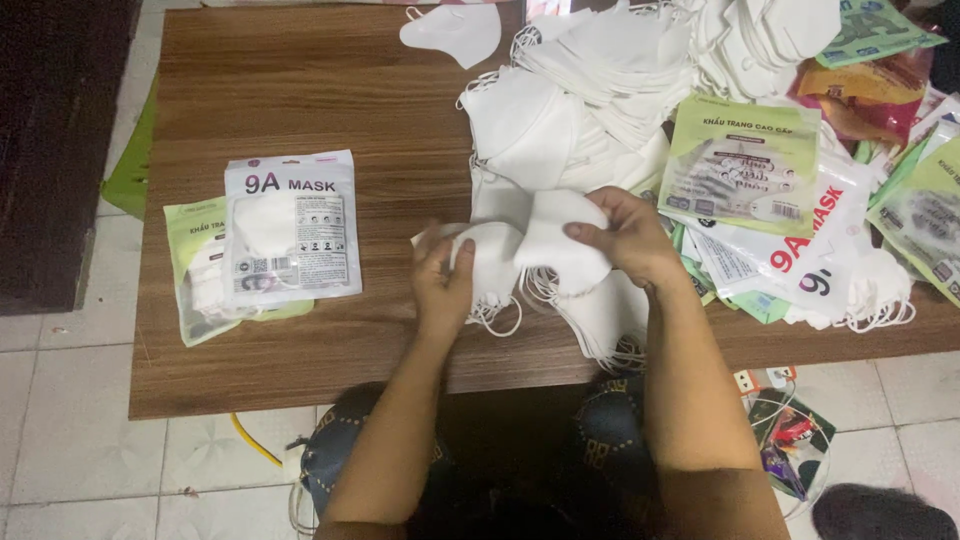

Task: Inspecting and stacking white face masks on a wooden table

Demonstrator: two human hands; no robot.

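Head view, looking down on a brown wooden worktop [300,90] standing on a pale tiled floor [60,440].

Both hands are working at the near edge, mid-frame. The left hand [443,283] is curling its fingers round the left part of a small stack of white face masks [525,250], thumb on top, closed on the fabric. The right hand [628,237] is gripping the right part of the same stack, fingers bent over the top fold and pinching it. The stack is being held just above the worktop, between the two hands, with white ear loops [495,318] dangling below it.

Behind the hands, a big loose pile of white masks [600,90] is spreading across the far right of the worktop. One single mask [452,32] is lying apart near the far edge.

To the left, well apart from the hands, two filled packets are lying flat: a white packet [291,228] overlapping a green packet [196,272] beneath it.

To the right, a heap of empty packets, green and white [760,190], is lying just beside the right hand, some hanging over the worktop edge. A few loose masks [878,285] are sitting on that heap.

The person's knees, in dark patterned fabric [350,440], are showing below the worktop. A yellow cable [250,440] is lying on the floor.
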